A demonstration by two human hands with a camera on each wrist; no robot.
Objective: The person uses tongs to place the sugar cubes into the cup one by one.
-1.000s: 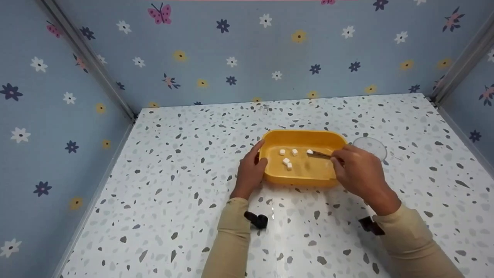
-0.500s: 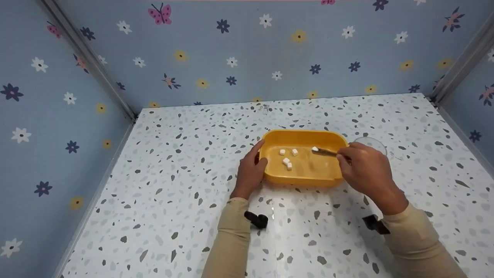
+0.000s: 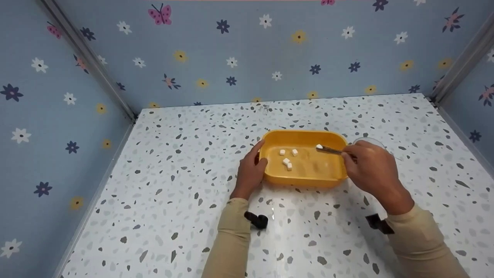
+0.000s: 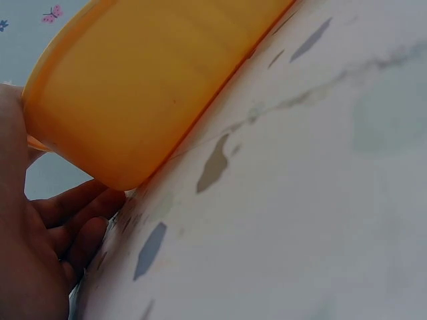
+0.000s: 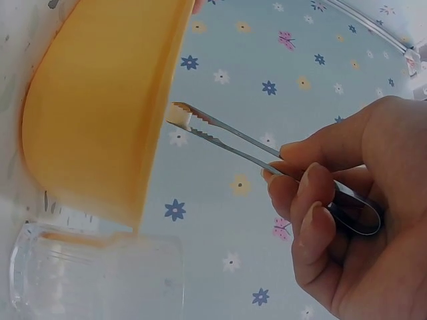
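A yellow plastic tub [image 3: 299,180] sits on the speckled table. My left hand [image 3: 251,172] grips its left end, thumb over the rim and the other fingers along the outer wall. In the left wrist view, several fingers [image 4: 87,220] lie low by the tub's bottom corner. My right hand [image 3: 372,173] pinches small metal tongs [image 5: 240,143] with serrated tips and a bent back end. Between those tips is a small white cube [image 5: 179,117], above the tub's right half in the head view. Several similar white cubes [image 3: 286,161] lie on the tub floor, left of centre.
A clear round container [image 5: 100,273] stands just right of the tub, mostly hidden behind my right hand in the head view. Blue flowered panels [image 3: 251,50] rise at the table's back and both sides.
My right hand has moved right and slightly back, lifting the tongs with the white cube toward the tub's right end. The left hand and the tub have stayed put.
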